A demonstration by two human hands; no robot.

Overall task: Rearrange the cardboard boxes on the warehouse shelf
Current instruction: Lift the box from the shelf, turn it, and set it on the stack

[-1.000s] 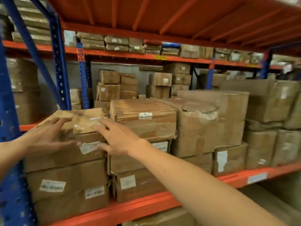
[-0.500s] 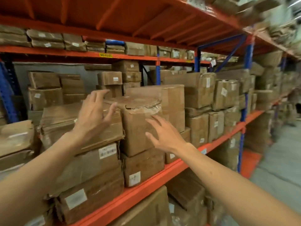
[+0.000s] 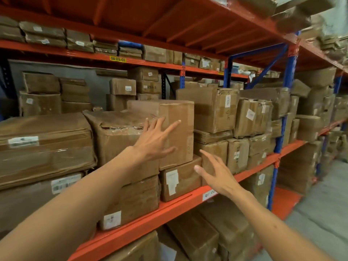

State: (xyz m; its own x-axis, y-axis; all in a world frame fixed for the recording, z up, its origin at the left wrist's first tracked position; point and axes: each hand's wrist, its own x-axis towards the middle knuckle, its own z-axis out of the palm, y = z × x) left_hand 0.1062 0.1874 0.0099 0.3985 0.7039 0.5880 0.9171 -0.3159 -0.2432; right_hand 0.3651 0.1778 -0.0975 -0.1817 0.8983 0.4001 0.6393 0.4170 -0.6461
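Neither grip had closed on anything: both my hands were spread open in front of the boxes.

Fingers apart, my left hand (image 3: 156, 140) reached across the face of the tall cardboard box (image 3: 177, 132) sitting on a labelled lower box (image 3: 180, 178) on the orange shelf (image 3: 180, 199); whether it touched, I could not tell. My right hand (image 3: 218, 172) hovered open, lower and to the right, near that lower box's corner, holding nothing. A taped box (image 3: 116, 132) stood just left of the tall one.
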